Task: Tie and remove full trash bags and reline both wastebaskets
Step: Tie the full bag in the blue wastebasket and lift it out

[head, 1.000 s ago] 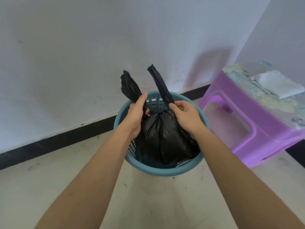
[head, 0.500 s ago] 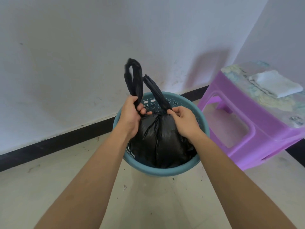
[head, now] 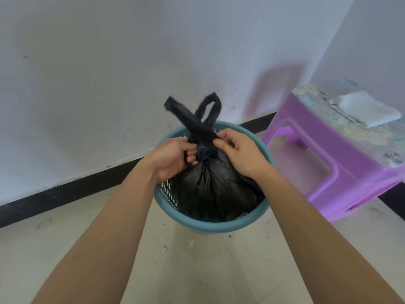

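Observation:
A full black trash bag (head: 210,189) sits inside a round teal wastebasket (head: 210,226) with perforated walls, standing on the floor against the wall. The bag's two handle strips (head: 197,119) stick up and cross each other above its gathered neck. My left hand (head: 173,159) grips the neck and handle base from the left. My right hand (head: 238,152) pinches the crossed handles from the right. Both hands touch the bag just above the basket's rim. The basket's bottom is hidden by the bag.
A purple plastic stool (head: 341,163) stands close to the right of the basket, with a folded white cloth (head: 366,108) on its patterned top. A white wall with a black baseboard (head: 65,194) runs behind. Small specks of dirt lie on the pale tiled floor (head: 197,270).
The two handle strips, held apart and upright before, are now crossed over each other. Both hands have come closer together at the bag's neck.

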{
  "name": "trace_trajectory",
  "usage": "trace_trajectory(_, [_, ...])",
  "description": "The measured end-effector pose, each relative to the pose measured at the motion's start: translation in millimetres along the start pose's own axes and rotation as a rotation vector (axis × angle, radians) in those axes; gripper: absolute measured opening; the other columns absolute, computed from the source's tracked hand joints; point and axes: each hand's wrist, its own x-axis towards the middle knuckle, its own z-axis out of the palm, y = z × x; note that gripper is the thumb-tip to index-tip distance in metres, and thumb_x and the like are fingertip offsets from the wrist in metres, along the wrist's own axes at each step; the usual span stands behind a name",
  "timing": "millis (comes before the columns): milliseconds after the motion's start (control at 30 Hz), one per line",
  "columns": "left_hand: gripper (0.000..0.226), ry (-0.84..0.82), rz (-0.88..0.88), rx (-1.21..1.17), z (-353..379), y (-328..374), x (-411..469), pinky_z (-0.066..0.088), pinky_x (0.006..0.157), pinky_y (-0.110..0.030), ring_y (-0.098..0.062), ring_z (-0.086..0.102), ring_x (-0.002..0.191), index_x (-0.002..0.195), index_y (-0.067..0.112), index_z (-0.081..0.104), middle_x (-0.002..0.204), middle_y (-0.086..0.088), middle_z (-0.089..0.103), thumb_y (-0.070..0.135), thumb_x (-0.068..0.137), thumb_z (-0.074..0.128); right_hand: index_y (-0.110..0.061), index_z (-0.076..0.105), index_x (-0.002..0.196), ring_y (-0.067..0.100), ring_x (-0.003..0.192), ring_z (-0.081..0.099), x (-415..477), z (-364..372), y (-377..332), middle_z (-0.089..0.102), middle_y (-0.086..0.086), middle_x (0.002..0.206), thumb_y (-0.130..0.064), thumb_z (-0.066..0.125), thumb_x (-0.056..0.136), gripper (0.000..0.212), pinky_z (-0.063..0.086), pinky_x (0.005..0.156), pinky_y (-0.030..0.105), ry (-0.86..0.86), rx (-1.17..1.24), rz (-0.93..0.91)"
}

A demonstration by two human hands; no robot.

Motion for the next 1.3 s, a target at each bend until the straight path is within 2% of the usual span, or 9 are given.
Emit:
trace_trajectory(133, [0.037,-0.121,0.056,0.163,-7,-6,-7,0.043,0.082,-0.033,-0.021,0.044,0.075,0.125,0.001,0.058,0.084,-0.010,0.049,-0.006,0.089,0.058,-0.027,0.072,0.097,0.005,0.081,0.065,3,-6,-1,0.071,-0.012,0.083,-0.031,0.065,0.094,0.008,0.053,0.085,0.033,-0.040,-0.160,0.016])
trace_trajectory(233, [0.012,-0.075,0.157,0.175,-3,-11,-5,0.045,0.069,-0.021,-0.001,0.051,0.061,0.098,0.018,0.073,0.075,0.009,0.064,0.012,0.089,0.069,-0.027,0.076,0.096,0.005,0.083,0.066,2,-6,0,0.073,-0.012,0.086,-0.029,0.071,0.090,0.008,0.055,0.088,0.033,-0.051,-0.181,0.034])
trace_trajectory(333, [0.018,0.056,0.127,0.144,-3,-16,2,0.039,0.060,-0.021,-0.002,0.036,0.048,0.106,0.014,0.072,0.055,0.015,0.047,0.025,0.095,0.064,-0.030,0.077,0.093,0.004,0.084,0.069,0,-4,3,0.075,-0.013,0.085,-0.032,0.077,0.085,0.008,0.056,0.089,0.034,-0.072,-0.133,0.049])
trace_trajectory(533, [0.028,0.010,0.076,0.030,-4,-15,5,0.043,0.056,-0.022,-0.008,0.028,0.051,0.107,0.013,0.075,0.057,0.008,0.025,0.033,0.099,0.056,-0.029,0.056,0.133,0.008,0.105,0.067,3,-19,2,0.067,-0.006,0.120,-0.050,0.066,0.085,0.054,0.051,0.087,0.028,0.009,0.449,0.302])
trace_trajectory(633, [0.036,-0.054,0.036,0.081,1,-9,4,0.043,0.058,-0.023,-0.010,0.032,0.055,0.116,0.007,0.070,0.062,0.003,0.026,0.035,0.101,0.053,-0.033,0.050,0.134,0.011,0.119,0.059,9,-24,-10,0.060,-0.005,0.132,-0.072,0.065,0.072,0.075,0.048,0.098,0.035,-0.026,0.619,0.278])
trace_trajectory(700, [0.043,-0.104,0.034,0.149,7,-5,2,0.041,0.061,-0.024,-0.011,0.034,0.057,0.121,0.002,0.064,0.064,0.001,0.030,0.037,0.101,0.051,-0.028,0.045,0.144,0.010,0.121,0.059,14,-21,-21,0.060,-0.004,0.135,-0.066,0.072,0.073,0.085,0.049,0.099,0.034,-0.051,0.665,0.212])
trace_trajectory(867, [0.053,-0.162,0.004,0.243,14,-4,-4,0.036,0.069,-0.029,-0.013,0.042,0.064,0.130,0.001,0.057,0.073,-0.001,0.048,0.044,0.101,0.045,-0.011,0.068,0.105,0.012,0.084,0.068,23,-10,-41,0.072,0.000,0.087,-0.014,0.058,0.099,0.013,0.053,0.082,0.033,0.170,0.964,0.152])
trace_trajectory(1033, [0.040,-0.221,-0.033,-0.012,8,-4,-6,0.045,0.076,-0.026,-0.012,0.054,0.074,0.120,0.023,0.063,0.090,-0.003,0.066,0.048,0.103,0.036,-0.008,0.055,0.094,0.028,0.076,0.071,22,-19,-44,0.059,0.012,0.091,-0.010,0.039,0.104,0.019,0.057,0.070,0.040,0.389,1.645,0.337])
trace_trajectory(1300, [0.043,-0.116,-0.068,-0.256,16,-5,-2,0.055,0.070,-0.025,-0.013,0.065,0.076,0.071,0.024,0.042,0.108,-0.014,0.073,0.049,0.104,0.029,-0.014,0.048,0.072,0.014,0.042,0.029,6,-24,-69,0.038,-0.001,0.057,-0.009,0.034,0.074,0.015,0.029,0.045,0.026,0.357,1.774,0.257])
